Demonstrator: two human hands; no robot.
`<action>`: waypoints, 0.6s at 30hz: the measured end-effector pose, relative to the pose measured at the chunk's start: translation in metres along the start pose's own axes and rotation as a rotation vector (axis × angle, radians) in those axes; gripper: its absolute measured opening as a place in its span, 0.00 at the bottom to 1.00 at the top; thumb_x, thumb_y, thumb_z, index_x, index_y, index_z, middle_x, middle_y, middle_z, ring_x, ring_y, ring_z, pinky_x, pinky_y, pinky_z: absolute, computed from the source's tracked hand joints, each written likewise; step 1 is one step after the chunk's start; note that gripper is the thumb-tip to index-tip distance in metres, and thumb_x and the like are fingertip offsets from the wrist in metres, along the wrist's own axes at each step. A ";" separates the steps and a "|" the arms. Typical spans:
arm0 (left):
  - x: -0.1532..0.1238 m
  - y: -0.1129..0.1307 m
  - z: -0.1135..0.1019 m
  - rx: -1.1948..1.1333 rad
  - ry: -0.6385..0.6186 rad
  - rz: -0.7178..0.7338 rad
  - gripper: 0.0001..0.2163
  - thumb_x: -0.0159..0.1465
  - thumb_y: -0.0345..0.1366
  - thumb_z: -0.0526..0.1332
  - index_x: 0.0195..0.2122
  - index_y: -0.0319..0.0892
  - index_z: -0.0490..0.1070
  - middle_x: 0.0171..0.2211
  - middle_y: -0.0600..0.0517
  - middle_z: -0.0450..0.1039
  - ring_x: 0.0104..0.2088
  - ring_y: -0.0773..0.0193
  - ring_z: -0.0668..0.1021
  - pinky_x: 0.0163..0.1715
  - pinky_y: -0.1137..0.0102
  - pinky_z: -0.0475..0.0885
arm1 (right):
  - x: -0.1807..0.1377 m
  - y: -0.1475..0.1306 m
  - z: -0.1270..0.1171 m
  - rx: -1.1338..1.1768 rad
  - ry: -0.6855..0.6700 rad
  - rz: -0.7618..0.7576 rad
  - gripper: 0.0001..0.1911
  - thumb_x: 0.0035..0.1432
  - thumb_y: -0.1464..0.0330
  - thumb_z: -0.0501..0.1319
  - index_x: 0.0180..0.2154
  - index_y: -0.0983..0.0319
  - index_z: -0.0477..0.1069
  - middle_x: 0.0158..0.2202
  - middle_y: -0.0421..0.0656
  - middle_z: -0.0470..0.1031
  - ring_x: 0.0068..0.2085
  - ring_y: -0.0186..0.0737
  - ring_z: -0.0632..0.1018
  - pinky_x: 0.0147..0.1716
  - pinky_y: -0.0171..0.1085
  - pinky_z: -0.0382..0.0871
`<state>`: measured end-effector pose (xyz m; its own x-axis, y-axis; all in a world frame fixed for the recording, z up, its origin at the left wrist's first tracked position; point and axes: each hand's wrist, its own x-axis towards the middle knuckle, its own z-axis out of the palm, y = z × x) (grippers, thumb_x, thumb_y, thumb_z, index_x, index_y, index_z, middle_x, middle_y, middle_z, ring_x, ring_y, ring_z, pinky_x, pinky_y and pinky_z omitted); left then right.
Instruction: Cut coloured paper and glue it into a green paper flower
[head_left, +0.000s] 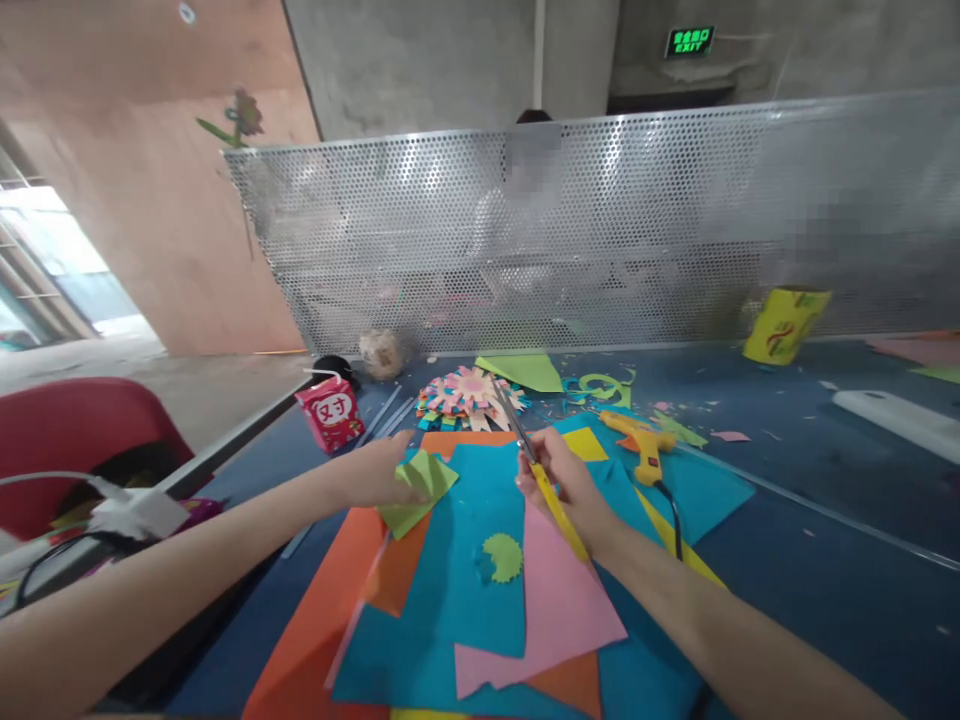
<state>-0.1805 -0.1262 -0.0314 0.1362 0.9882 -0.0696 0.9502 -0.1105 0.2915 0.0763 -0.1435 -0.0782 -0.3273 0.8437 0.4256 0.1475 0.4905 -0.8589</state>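
My left hand (390, 470) is closed on a small lime-green felt piece (427, 490) above the stacked sheets; some of its fingers are hidden or blurred. In my right hand (566, 480) is a pair of scissors with yellow handles (556, 510), its blades pointing away from me. Beneath both hands lie blue felt sheets (465, 580), with pink felt (559, 610) and orange felt (330, 600) overlapping them. A green felt cutout with a toothed edge (504, 558) rests on the blue sheet. Just beyond the scissors sits a pile of fringed felt flowers (465, 392).
A yellow glue gun (641, 440) with a black cord lies at right. At left stands a red drink carton (330, 410) with a straw. A yellow container (786, 325) is by the perforated metal screen (390, 230). Felt scraps (600, 388) litter the blue table.
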 end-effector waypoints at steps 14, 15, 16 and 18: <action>-0.007 0.006 -0.024 -0.212 0.073 -0.030 0.31 0.41 0.35 0.64 0.50 0.34 0.67 0.32 0.47 0.75 0.27 0.57 0.75 0.26 0.69 0.67 | 0.000 0.002 0.000 -0.068 0.060 -0.015 0.09 0.55 0.62 0.56 0.34 0.57 0.56 0.28 0.36 0.62 0.27 0.35 0.66 0.24 0.34 0.59; -0.010 0.008 -0.028 -0.243 0.090 -0.008 0.25 0.42 0.36 0.64 0.43 0.36 0.72 0.28 0.49 0.74 0.27 0.58 0.75 0.26 0.69 0.67 | 0.000 0.001 0.000 -0.072 0.075 -0.015 0.10 0.55 0.61 0.56 0.34 0.57 0.56 0.28 0.36 0.62 0.27 0.36 0.66 0.24 0.35 0.59; -0.014 0.011 -0.032 -0.276 0.103 0.014 0.18 0.42 0.36 0.64 0.37 0.38 0.74 0.25 0.51 0.73 0.26 0.59 0.74 0.26 0.69 0.66 | 0.000 0.001 0.000 -0.078 0.090 -0.013 0.11 0.55 0.61 0.57 0.34 0.57 0.56 0.28 0.36 0.62 0.27 0.36 0.66 0.24 0.35 0.59; -0.022 0.017 -0.038 -0.349 0.144 0.046 0.10 0.44 0.38 0.64 0.27 0.41 0.75 0.21 0.53 0.71 0.23 0.61 0.72 0.23 0.70 0.64 | 0.000 0.000 0.000 -0.089 0.121 -0.009 0.11 0.55 0.60 0.57 0.34 0.57 0.55 0.27 0.36 0.62 0.27 0.37 0.66 0.24 0.35 0.59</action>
<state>-0.1779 -0.1456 0.0114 0.1120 0.9906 0.0784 0.7882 -0.1366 0.6001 0.0758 -0.1436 -0.0780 -0.2148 0.8567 0.4690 0.2290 0.5110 -0.8285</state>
